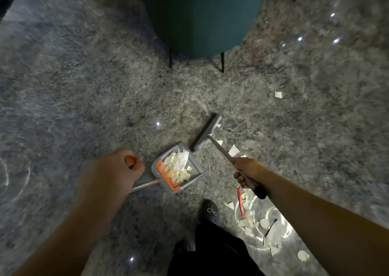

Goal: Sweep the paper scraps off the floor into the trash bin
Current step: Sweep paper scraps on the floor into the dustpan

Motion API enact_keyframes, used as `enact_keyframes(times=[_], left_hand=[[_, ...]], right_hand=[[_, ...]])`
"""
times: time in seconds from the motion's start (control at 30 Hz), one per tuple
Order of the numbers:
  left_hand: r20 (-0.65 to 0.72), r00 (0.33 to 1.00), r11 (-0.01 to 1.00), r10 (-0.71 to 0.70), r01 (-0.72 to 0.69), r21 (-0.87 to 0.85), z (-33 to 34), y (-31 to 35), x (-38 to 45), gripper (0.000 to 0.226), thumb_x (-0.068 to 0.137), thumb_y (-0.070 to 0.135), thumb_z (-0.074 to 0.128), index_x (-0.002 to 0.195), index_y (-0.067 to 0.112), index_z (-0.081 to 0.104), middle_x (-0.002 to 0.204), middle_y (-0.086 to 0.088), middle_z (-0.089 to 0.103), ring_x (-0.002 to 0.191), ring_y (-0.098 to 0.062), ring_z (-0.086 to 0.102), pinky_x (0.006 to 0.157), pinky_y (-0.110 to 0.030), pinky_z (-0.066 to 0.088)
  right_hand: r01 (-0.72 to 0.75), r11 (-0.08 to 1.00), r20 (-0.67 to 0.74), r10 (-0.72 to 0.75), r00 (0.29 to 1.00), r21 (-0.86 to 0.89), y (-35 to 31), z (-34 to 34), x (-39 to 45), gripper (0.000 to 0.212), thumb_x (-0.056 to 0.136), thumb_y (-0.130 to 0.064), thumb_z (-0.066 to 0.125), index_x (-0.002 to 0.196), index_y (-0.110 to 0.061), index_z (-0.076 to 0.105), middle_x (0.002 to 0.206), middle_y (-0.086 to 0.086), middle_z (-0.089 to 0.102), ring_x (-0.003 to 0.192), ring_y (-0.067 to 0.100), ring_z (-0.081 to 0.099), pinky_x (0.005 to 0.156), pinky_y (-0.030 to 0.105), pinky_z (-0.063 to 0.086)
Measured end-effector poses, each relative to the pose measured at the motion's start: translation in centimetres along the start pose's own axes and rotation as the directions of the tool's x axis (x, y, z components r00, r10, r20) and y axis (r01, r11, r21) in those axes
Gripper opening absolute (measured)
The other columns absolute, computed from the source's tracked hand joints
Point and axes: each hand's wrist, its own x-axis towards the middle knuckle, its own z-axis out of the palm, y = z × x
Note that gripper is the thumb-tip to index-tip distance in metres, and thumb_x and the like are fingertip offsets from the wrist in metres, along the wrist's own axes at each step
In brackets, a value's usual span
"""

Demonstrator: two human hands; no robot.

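**Midway, a loaded dustpan and scraps yet to gather**

Curled tight, the fingers of the left hand (114, 170) wrap the orange grip at the top of a long-handled dustpan (177, 168), whose thin shaft slants down to the grey pan resting on the speckled floor (73, 90). The right hand (247, 171) is clamped around the metal handle of a broom (207, 133), the black handle end sticking out behind the wrist; the broom head lies on the floor just beyond the pan's open mouth, angled toward it.

Inside the pan sits a heap of pale paper scraps (179, 168) and a crumpled white piece, piled against the orange comb at its rear wall. More scraps lie loose: a few beside the broom handle, one alone (278, 95) well off to the right, and a scattered cluster (254, 225) near the person's dark shoe (210, 211), along with a red strip (241, 202). No trash bin can be identified with certainty; a teal, round-bodied piece of furniture (202, 17) on thin black legs stands ahead.

The risk appears to lie in the full pan. A brisk stroke from the broom could flick light paper over the rim, and tipping the long handle while lifting could spill the heap back out. The cluster by the shoe might also be trodden on or kicked about by a step.
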Motion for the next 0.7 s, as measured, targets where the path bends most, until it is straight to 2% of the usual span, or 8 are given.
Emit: enact_keyframes(times=[0.07, 0.17, 0.27, 0.4, 0.57, 0.7], left_hand=[[0.010, 1.000, 0.999, 0.029, -0.030, 0.035, 0.2, 0.8, 0.1, 0.020, 0.084, 0.044, 0.063, 0.079, 0.025, 0.067, 0.057, 0.007, 0.058, 0.056, -0.020, 0.054, 0.058, -0.027, 0.046], [0.034, 0.995, 0.994, 0.095, -0.097, 0.050, 0.5, 1.8, -0.1, 0.021, 0.086, 0.042, 0.062, 0.080, 0.022, 0.066, 0.058, 0.004, 0.058, 0.057, -0.024, 0.053, 0.056, -0.027, 0.042], [0.045, 0.985, 0.983, 0.167, -0.170, 0.075, 0.8, 2.4, -0.7, 0.023, 0.086, 0.043, 0.062, 0.081, 0.021, 0.066, 0.063, -0.002, 0.063, 0.059, -0.029, 0.054, 0.056, -0.028, 0.041], [0.061, 0.966, 0.963, 0.252, -0.256, 0.086, 1.2, 2.3, -2.0, 0.022, 0.085, 0.042, 0.063, 0.080, 0.021, 0.065, 0.070, -0.011, 0.068, 0.068, -0.036, 0.062, 0.061, -0.033, 0.050], [0.066, 0.941, 0.941, 0.331, -0.334, 0.055, 1.6, 1.9, -4.1, 0.021, 0.082, 0.044, 0.060, 0.076, 0.024, 0.062, 0.067, -0.008, 0.066, 0.064, -0.035, 0.060, 0.060, -0.036, 0.053], [0.038, 0.916, 0.917, 0.398, -0.399, 0.011, 1.6, 2.4, -5.5, 0.019, 0.083, 0.037, 0.066, 0.070, 0.024, 0.060, 0.067, -0.003, 0.067, 0.062, -0.035, 0.058, 0.055, -0.030, 0.043]], right_hand=[[-0.042, 0.998, -0.024, 0.043, 0.999, 0.048, 2.1, -1.0, -1.4, 0.011, 0.101, -0.027, 0.036, 0.102, -0.019, 0.044, 0.058, 0.008, 0.041, 0.027, 0.010, 0.032, 0.034, 0.012, 0.029], [-0.059, 0.990, -0.063, 0.068, 0.996, 0.127, 5.5, -1.9, -3.4, 0.014, 0.101, -0.025, 0.036, 0.104, -0.019, 0.049, 0.056, 0.008, 0.042, 0.027, 0.010, 0.033, 0.034, 0.012, 0.030], [-0.056, 0.973, -0.112, 0.083, 0.990, 0.225, 9.4, -2.0, -5.4, 0.016, 0.101, -0.027, 0.038, 0.092, -0.017, 0.047, 0.051, 0.007, 0.042, 0.028, 0.011, 0.033, 0.035, 0.012, 0.030], [-0.030, 0.942, -0.163, 0.090, 0.983, 0.334, 14.5, -1.3, -7.7, 0.023, 0.101, -0.028, 0.037, 0.084, -0.013, 0.044, 0.049, 0.007, 0.044, 0.030, 0.012, 0.034, 0.036, 0.014, 0.030], [0.029, 0.885, -0.176, 0.060, 0.983, 0.464, 19.0, -0.8, -10.1, 0.017, 0.099, -0.020, 0.036, 0.084, -0.015, 0.043, 0.053, 0.005, 0.039, 0.033, 0.011, 0.038, 0.034, 0.016, 0.032], [0.031, 0.861, -0.185, 0.074, 0.980, 0.507, 20.1, -0.8, -11.8, 0.017, 0.096, -0.026, 0.045, 0.083, -0.014, 0.044, 0.047, 0.004, 0.038, 0.033, 0.011, 0.034, 0.036, 0.014, 0.029]])
